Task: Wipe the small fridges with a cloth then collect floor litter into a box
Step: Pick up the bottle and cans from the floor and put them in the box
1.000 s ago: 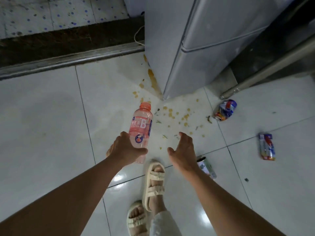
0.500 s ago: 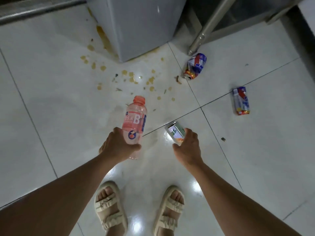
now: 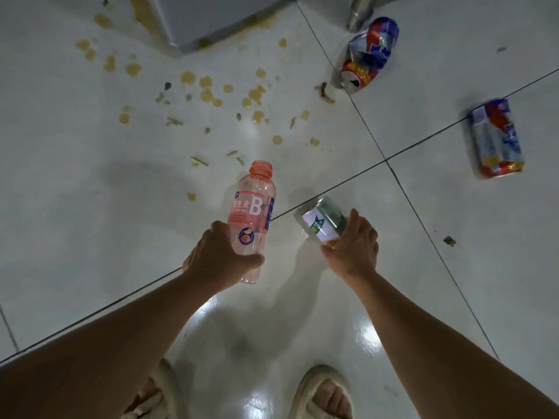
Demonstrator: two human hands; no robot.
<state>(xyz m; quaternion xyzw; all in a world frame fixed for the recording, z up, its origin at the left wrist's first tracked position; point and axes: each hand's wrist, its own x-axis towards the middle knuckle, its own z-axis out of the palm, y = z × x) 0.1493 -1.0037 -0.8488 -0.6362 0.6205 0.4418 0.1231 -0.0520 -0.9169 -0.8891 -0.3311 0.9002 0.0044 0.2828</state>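
Right hand has now closed its fingers round the small green-and-white drink can, lifted just off the white tiled floor. Left hand keeps gripping the pink clear plastic bottle. Two crushed red-blue cans lie beyond, near the grey fridge corner and yellow spill spots.

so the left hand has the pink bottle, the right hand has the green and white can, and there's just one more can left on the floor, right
Not quite: two cans are left on the floor, not one. The head view shows a crushed red and blue can near the fridge corner and a second red and blue can further right. The rest holds: the left hand grips the pink bottle and the right hand holds the green and white can.
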